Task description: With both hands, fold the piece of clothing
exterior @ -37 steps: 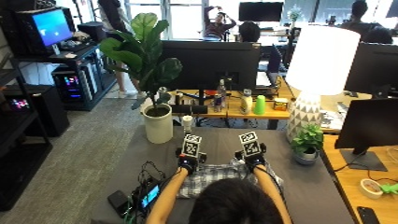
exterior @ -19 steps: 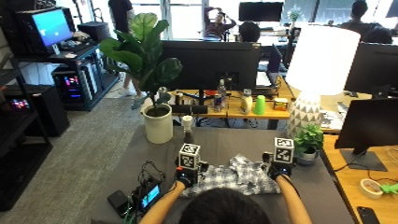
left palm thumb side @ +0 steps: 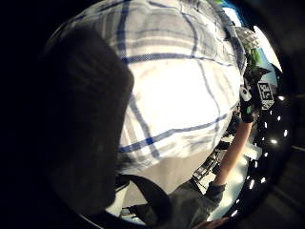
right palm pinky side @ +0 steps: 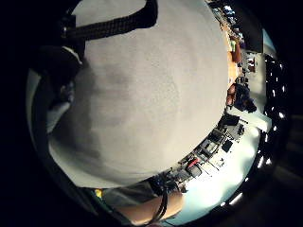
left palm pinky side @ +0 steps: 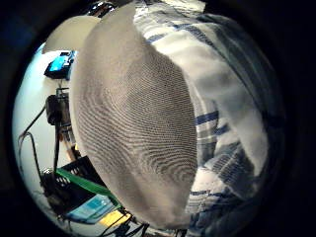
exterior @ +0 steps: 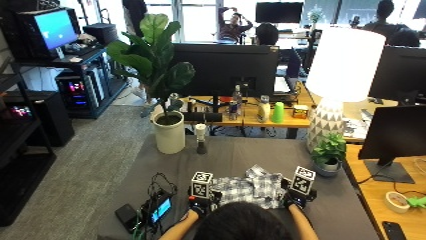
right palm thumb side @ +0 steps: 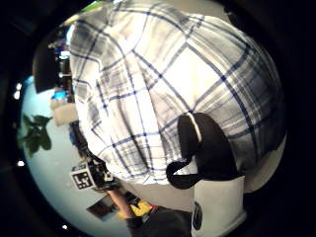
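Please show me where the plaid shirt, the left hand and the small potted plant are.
plaid shirt [exterior: 256, 187], outside view, middle of the cloth.
left hand [exterior: 198, 202], outside view, back of the glove.
small potted plant [exterior: 329, 150], outside view, its leaves.

One plaid shirt lies on one grey table. Two gloved hands: left, right. One lamp, two potted plants.
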